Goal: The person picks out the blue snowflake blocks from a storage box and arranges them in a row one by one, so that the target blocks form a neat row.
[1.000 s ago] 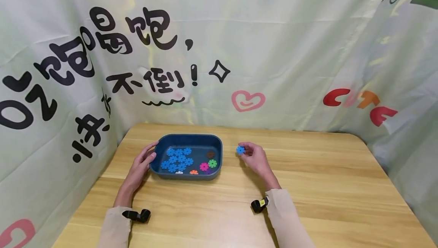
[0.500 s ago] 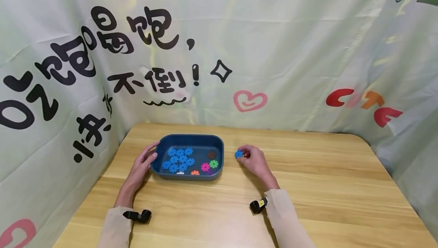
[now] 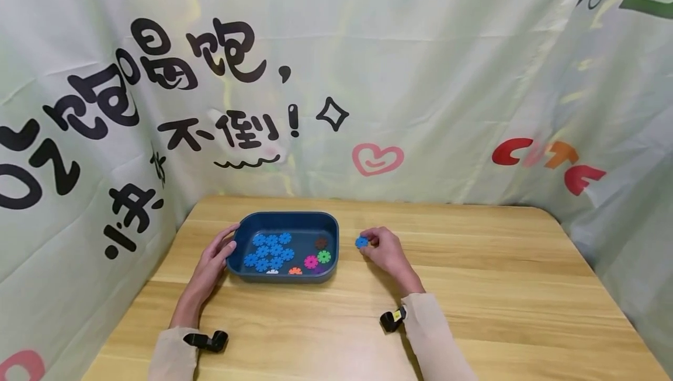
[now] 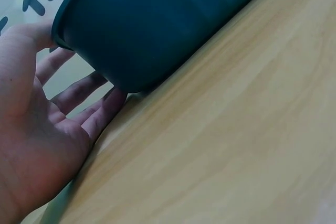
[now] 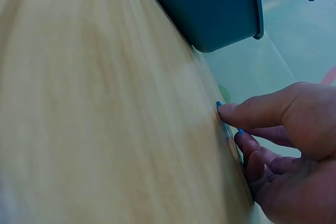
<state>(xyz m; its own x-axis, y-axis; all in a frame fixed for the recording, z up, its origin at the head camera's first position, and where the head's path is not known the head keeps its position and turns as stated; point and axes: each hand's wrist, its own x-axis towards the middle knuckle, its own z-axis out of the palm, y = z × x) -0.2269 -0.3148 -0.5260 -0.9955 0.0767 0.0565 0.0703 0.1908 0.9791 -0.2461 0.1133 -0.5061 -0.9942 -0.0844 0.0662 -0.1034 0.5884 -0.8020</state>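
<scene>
Here the left hand (image 3: 211, 261), fingers loosely spread, touches the blue tray (image 3: 263, 278), where light pressure should steady it; right of the tray, the right hand (image 3: 387, 253) pinches a blue disc (image 3: 360, 242), best held by its edge.

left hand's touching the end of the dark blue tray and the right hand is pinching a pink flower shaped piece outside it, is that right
Not quite: the piece pinched by the right hand outside the tray is blue, not pink, as the head view shows. The left hand does touch the tray's end.
</scene>
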